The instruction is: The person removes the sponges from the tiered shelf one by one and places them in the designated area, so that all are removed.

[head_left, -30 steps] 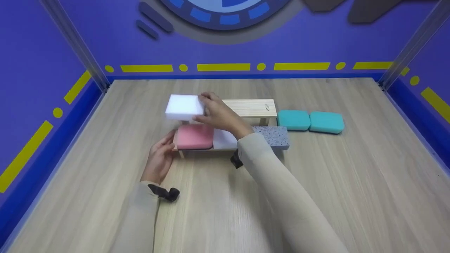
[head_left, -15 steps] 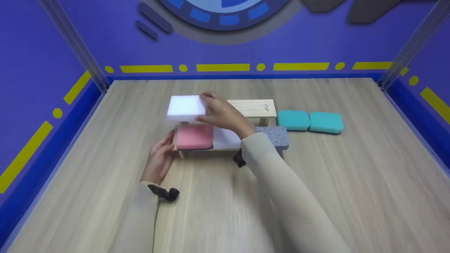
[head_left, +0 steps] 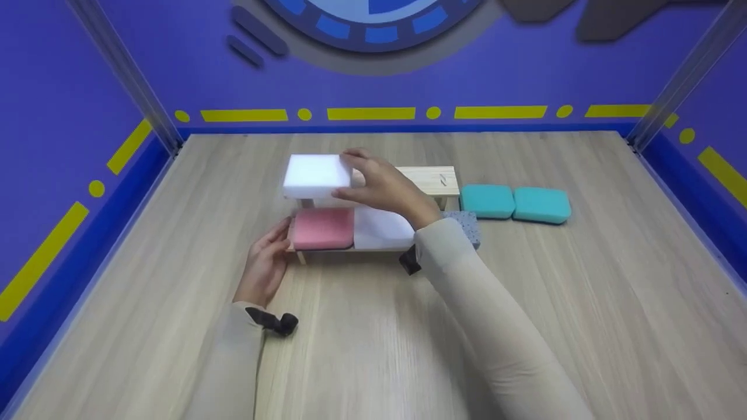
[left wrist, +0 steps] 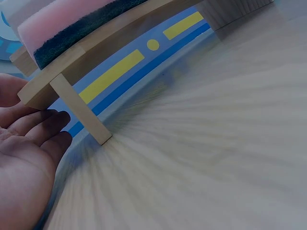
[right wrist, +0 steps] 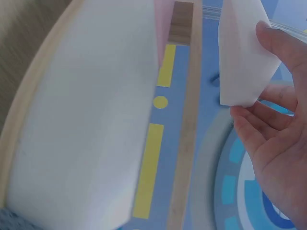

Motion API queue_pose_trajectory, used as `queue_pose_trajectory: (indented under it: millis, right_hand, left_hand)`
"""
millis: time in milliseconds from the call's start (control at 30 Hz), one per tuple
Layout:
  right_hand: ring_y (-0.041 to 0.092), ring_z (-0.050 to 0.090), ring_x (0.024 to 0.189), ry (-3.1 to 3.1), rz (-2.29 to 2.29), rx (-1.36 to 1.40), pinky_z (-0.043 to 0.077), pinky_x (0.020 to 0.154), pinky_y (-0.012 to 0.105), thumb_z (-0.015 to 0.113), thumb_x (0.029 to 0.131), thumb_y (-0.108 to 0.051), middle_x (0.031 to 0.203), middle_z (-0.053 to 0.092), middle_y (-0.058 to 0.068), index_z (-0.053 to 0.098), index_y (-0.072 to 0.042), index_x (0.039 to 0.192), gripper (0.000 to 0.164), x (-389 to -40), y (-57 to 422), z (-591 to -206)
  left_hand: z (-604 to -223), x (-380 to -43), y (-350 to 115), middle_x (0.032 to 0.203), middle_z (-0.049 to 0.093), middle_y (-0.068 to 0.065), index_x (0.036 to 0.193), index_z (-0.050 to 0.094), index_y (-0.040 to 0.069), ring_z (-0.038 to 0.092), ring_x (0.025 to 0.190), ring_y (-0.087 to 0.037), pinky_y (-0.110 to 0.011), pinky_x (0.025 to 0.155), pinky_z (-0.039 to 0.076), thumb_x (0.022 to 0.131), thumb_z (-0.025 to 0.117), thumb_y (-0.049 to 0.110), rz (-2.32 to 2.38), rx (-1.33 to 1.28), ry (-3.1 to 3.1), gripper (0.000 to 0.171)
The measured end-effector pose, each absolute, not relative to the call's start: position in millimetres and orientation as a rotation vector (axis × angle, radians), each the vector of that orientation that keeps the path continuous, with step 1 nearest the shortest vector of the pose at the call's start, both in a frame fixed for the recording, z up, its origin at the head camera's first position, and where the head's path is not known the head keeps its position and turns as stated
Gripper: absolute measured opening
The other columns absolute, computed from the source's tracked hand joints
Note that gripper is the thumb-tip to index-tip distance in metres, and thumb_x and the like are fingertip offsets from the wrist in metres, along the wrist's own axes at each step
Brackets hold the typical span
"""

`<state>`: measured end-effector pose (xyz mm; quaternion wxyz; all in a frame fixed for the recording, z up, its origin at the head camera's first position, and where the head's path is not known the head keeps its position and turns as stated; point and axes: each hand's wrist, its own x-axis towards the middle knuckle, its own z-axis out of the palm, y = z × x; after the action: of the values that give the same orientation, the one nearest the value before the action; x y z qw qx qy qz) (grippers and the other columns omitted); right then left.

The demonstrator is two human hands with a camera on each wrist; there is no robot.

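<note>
My right hand (head_left: 385,184) pinches a white melamine sponge (head_left: 318,175) by its right end. The sponge is over the left part of the back, upper wooden step (head_left: 432,179); the right wrist view shows a gap between them. My left hand (head_left: 265,265) grips the left end of the front, lower wooden step (left wrist: 48,86), with fingers beneath the board in the left wrist view. On that lower step, a pink sponge (head_left: 324,227) with a dark scouring underside sits beside another white sponge (head_left: 382,228). A speckled grey sponge (head_left: 464,226) follows at the right, partly hidden by my right sleeve.
Two teal sponges (head_left: 540,204) lie end to end on the wood-grain table (head_left: 350,338), right of the stepped wooden stand. Blue walls with yellow dashes (head_left: 370,114) enclose the table at the back and sides.
My right hand has carried the white sponge a little to the right above the upper step. The right forearm has shifted right too. My left hand stays in place.
</note>
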<state>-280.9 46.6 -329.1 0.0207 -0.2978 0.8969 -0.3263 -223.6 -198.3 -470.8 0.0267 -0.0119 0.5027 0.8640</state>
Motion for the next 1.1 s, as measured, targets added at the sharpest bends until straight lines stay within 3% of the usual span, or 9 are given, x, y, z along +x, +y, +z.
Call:
queue_pose_trajectory:
  millis: [200,600,1100]
  right_hand:
    - [0.023,0.042,0.137,2.800,-1.020,-0.964,0.034,0.115,0.033,0.070,0.086,-0.038,0.149,0.042,0.010,0.044,-0.003,0.143,0.072,-278.8,57.8,-321.8]
    - [0.023,0.040,0.137,2.808,-1.002,-0.892,0.036,0.114,0.038,0.069,0.086,-0.044,0.153,0.036,0.005,0.041,-0.009,0.146,0.075,-272.2,84.4,-318.4]
    - [0.028,0.037,0.139,2.874,-1.006,-0.897,0.034,0.115,0.046,0.070,0.085,-0.041,0.151,0.040,0.010,0.044,-0.008,0.144,0.073,-268.8,117.0,-321.2]
  left_hand:
    - [-471.1,-223.5,-198.8,0.158,0.022,-0.019,0.148,0.022,-0.008,0.024,0.145,-0.024,-0.025,0.115,0.032,0.092,0.035,-0.011,2.645,-0.057,1.558,0.057]
    - [-472.0,-224.9,-198.1,0.156,0.024,-0.023,0.147,0.022,-0.011,0.025,0.145,-0.027,-0.033,0.120,0.024,0.091,0.034,-0.012,2.662,-0.053,1.565,0.057]
    - [-472.2,-222.7,-197.1,0.157,0.022,-0.022,0.147,0.019,-0.011,0.021,0.146,-0.026,-0.033,0.121,0.019,0.091,0.034,-0.012,2.692,-0.046,1.515,0.058]
